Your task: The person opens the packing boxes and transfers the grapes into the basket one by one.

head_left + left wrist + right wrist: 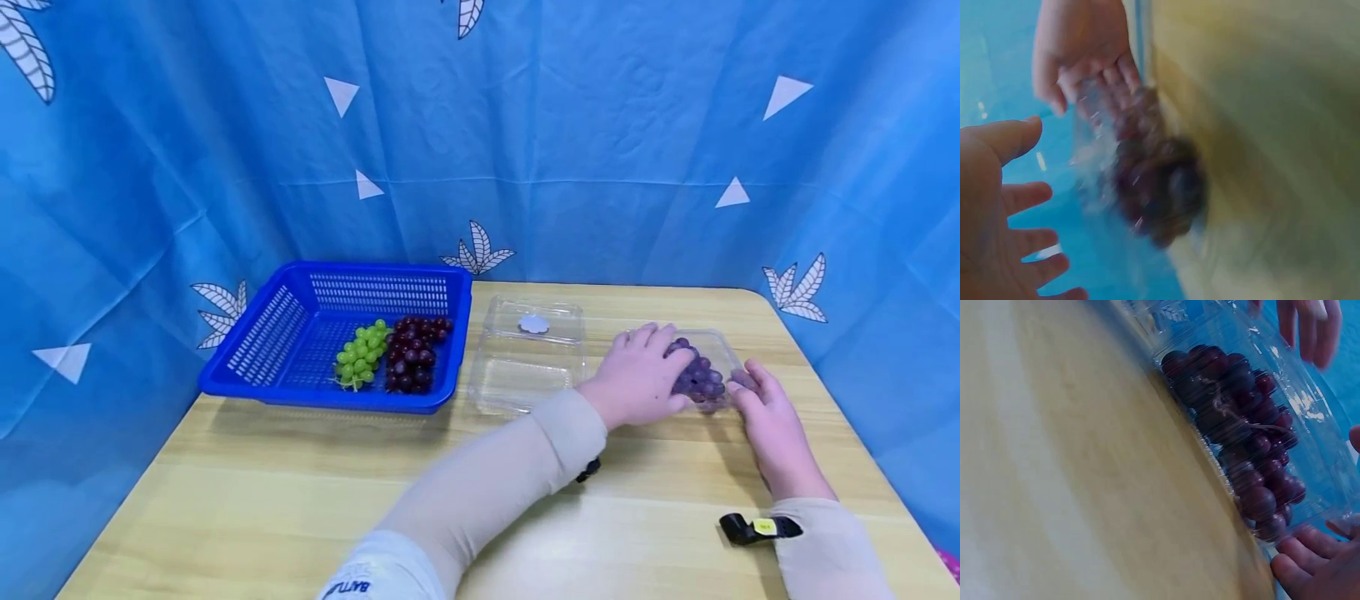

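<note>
A clear plastic box (716,342) with a bunch of dark purple grapes (697,379) in it is at the right of the table. My right hand (776,425) grips its right end, the thumb at the near corner. In the right wrist view its fingertips (1300,556) touch the end of the box. My left hand (641,375) is over the left side of the box, fingers spread. The left wrist view shows this hand (1004,206) apart from the box, holding nothing. That view is blurred around the grapes (1160,187).
A blue plastic basket (255,392) stands at the left, with green grapes (362,354) and dark red grapes (411,358) inside. Between basket and hands lies another clear plastic box (525,379), open, with a pale label (534,323). Blue curtains (600,167) hang behind the table.
</note>
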Tool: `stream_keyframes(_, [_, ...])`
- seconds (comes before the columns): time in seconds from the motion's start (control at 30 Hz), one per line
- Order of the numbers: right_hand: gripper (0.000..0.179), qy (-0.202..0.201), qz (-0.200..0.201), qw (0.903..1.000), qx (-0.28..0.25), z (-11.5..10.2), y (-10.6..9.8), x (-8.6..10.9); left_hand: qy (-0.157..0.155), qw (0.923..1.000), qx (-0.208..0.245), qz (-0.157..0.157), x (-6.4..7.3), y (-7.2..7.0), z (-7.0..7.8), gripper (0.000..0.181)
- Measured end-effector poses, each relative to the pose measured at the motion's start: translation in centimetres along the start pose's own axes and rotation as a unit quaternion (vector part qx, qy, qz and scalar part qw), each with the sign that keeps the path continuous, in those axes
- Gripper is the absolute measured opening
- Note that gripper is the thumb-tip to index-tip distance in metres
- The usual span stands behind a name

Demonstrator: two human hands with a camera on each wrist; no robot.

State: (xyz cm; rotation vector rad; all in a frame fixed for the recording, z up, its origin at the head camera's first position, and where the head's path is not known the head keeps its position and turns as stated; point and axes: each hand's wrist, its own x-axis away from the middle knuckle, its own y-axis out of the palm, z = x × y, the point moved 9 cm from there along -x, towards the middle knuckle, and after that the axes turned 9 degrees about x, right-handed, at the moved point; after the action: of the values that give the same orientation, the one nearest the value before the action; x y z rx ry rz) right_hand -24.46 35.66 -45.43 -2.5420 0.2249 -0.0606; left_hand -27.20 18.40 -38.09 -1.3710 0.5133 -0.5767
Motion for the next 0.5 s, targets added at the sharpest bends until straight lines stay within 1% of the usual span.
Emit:
stream_keyframes(0.07, [0.073, -0.005, -0.003, 0.9999, 0.011, 0.2, 0.0, 0.1, -0.009, 1.0000, 0.001, 0.003, -1.0, 0.9, 0.7, 0.077])
stream_keyframes(0.13, [0.073, -0.011, -0.003, 0.9998, 0.019, 0.3, 0.1, 0.1, -0.023, 0.9997, 0.000, 0.005, -1.8, 1.7, 1.0, 0.081])
stream_keyframes(0.27, [0.073, -0.027, -0.003, 0.9996, 0.004, 0.2, 0.3, 0.1, -0.052, 0.9986, -0.003, 0.004, -2.5, 3.0, 0.9, 0.087])
stream_keyframes(0.4, [0.072, -0.035, -0.010, 0.9991, -0.022, 0.1, 0.5, 0.2, -0.069, 0.9975, -0.014, 0.012, -2.7, 3.5, 0.8, 0.085])
stream_keyframes(0.5, [0.074, -0.035, -0.011, 0.9984, -0.042, 0.2, 0.3, 0.2, -0.074, 0.9968, -0.025, 0.016, -2.9, 3.4, 1.1, 0.081])
